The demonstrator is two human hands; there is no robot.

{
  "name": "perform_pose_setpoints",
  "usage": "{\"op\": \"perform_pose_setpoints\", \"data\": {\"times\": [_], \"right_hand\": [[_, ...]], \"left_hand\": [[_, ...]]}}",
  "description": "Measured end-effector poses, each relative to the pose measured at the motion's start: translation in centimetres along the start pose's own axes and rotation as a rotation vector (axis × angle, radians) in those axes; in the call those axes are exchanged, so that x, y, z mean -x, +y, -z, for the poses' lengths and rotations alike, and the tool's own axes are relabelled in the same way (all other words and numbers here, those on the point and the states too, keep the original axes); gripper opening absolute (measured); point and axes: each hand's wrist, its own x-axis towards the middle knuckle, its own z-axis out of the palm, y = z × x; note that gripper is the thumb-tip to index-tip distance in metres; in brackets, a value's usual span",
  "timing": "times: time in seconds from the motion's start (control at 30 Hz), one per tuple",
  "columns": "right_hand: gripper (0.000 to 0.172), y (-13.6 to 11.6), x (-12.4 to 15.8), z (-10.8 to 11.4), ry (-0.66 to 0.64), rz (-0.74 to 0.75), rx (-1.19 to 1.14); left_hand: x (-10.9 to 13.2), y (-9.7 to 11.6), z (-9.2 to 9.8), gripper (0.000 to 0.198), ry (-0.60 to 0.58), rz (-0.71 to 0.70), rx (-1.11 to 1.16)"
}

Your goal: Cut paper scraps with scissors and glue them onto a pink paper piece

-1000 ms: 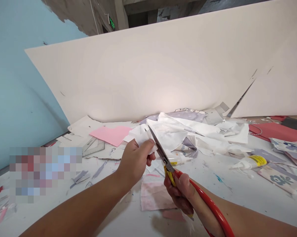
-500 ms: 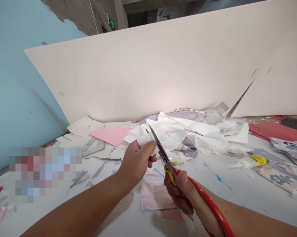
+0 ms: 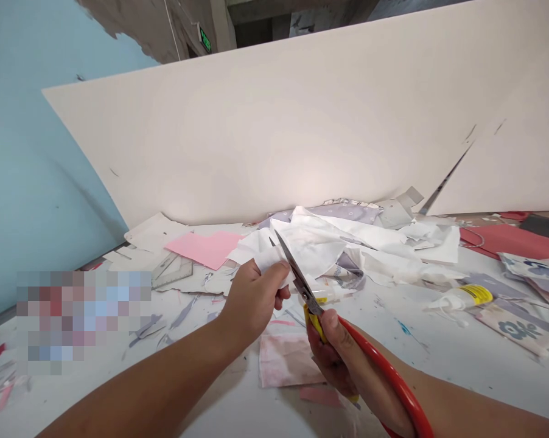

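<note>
My left hand [image 3: 256,298] pinches a small folded piece of white cloth or paper [image 3: 268,258] between thumb and fingers; which material it is, I cannot tell. In my right hand [image 3: 338,353] is a pair of scissors [image 3: 307,297] with red and yellow handles. The scissors' blades point up and away, slightly parted, right beside the white piece at my left thumb. Below my hands a pale pink sheet [image 3: 286,362] lies on the table, partly hidden by my right hand.
Behind my hands lies a heap of white cloth [image 3: 320,243]. A pink sheet [image 3: 206,248] and white card scraps are to its left. On the right are a glue bottle [image 3: 461,297], patterned fabric pieces [image 3: 516,328] and a red sheet [image 3: 512,242]. A white board [image 3: 293,140] stands behind.
My right thumb and fingers have shifted slightly on the scissors' handles, and the red handle sits a little further right. The left hand and the white piece stay in place.
</note>
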Motion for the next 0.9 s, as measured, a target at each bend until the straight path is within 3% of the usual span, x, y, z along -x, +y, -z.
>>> {"op": "perform_pose_setpoints", "data": {"times": [0.33,0.9], "right_hand": [[0.049,-0.6,0.4,-0.4,0.04,-0.011,0.041],[0.055,0.9,-0.4,0.6,-0.094,0.144,0.22]], "left_hand": [[0.0,0.0,-0.1,0.026,0.008,-0.001,0.001],[-0.2,-0.1,-0.1,0.024,0.007,0.01,0.034]]}}
